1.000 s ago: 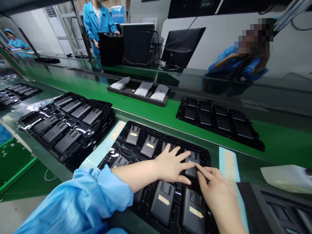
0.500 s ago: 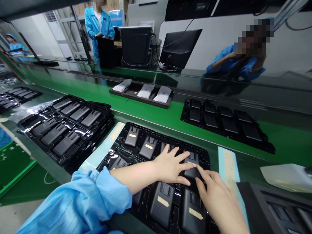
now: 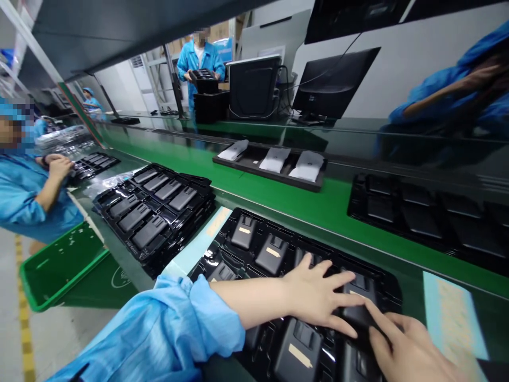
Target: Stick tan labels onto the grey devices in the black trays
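My left hand (image 3: 320, 292) lies spread over a black plastic tray, fingers apart, partly covering a black battery-like pack (image 3: 304, 257). My right hand (image 3: 409, 342) reaches in from the right, its index finger stretched out and thumb apart. Both hands' fingertips come together at the tape strip on another black pack (image 3: 360, 284). The black tray (image 3: 238, 215) holds several such packs in its pockets, some with short beige tape strips, like the pack (image 3: 274, 253) at the back and the pack (image 3: 298, 350) at the front.
A stack of loaded trays (image 3: 159, 212) stands left, a teal sheet with beige strips (image 3: 453, 313) right. Across the green belt (image 3: 246, 183) are a tray with white pouches (image 3: 274, 159) and a tray of packs (image 3: 421, 207). A green bin (image 3: 59, 281) and co-workers appear left.
My view has swung left, so the scene sits further right and a co-worker and the green bin show more. My hands keep nearly the same pose over the tray.
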`<state>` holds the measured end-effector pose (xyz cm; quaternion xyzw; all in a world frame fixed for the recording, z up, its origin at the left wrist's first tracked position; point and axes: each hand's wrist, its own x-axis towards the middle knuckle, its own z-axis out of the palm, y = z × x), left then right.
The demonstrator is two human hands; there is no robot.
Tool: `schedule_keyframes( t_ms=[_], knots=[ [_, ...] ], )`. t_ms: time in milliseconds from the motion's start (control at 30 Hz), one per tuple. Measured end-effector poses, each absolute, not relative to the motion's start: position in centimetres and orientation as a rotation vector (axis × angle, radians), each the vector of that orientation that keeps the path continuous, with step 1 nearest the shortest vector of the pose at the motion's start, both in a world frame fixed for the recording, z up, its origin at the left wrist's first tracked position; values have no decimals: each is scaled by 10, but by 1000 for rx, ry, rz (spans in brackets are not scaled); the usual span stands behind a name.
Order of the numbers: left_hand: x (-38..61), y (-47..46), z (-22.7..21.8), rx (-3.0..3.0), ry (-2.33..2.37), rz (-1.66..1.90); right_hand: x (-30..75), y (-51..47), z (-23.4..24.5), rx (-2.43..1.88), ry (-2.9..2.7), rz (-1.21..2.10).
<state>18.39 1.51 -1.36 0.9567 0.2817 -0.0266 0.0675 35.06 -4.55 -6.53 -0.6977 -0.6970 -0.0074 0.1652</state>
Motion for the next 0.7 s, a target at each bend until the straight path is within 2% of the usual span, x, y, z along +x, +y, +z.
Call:
schedule_keyframes(
  t_ms=[167,233,533,700],
  knots=[
    [185,15,-24,2888,848,29,358,-39,-56,-1935,-1764,412],
    [185,16,-28,2898,857,66,361,-37,-53,-1910,-1659,486],
    [189,14,-17,2928,928,269,352,-36,-49,-1939,-1525,225],
    [216,17,4,2699,1172,-46,348,-35,-55,-1915,-1577,169]
  ],
)
